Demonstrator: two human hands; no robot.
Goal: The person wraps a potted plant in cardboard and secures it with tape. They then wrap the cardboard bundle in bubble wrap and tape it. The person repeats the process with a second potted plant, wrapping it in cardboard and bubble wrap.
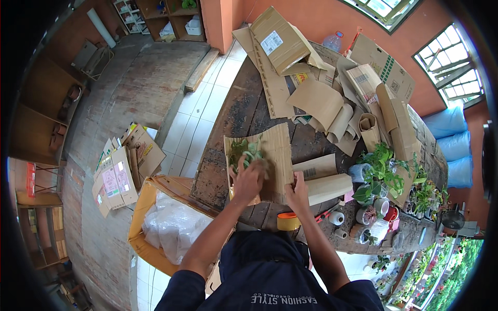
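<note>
- L hand (248,179) is on the leafy plant (252,151), fingers part-curled, blurred; can't tell if they're closed on it.
- R hand (297,194) is pinched shut on the near R edge of the corrugated cardboard sheet (276,160).
- Plant's under & just past my L fingers, on the sheet's L part.
- Progress, my guess: early-ish. Done: sheet laid out, plant on it. Left: sheet's R part is open, not folded over; no tape seen across it.
- Sheet: tan, ribbed, roughly rectangular, slightly bowed. Leaves: soft-looking, green w/ paler bits.
- Just R of R hand: smooth brown cardboard roll (330,188), a loose tube shape.
- Nearer me than R hand: orange tape roll (288,221), squat, glossy.
- L of L hand, lower: open carton (136,224) w/ crinkly clear plastic (174,225).
- Well beyond both: creased cardboard scraps (315,103), flat & curled, on the rough, dark wooden table (241,106).
</note>
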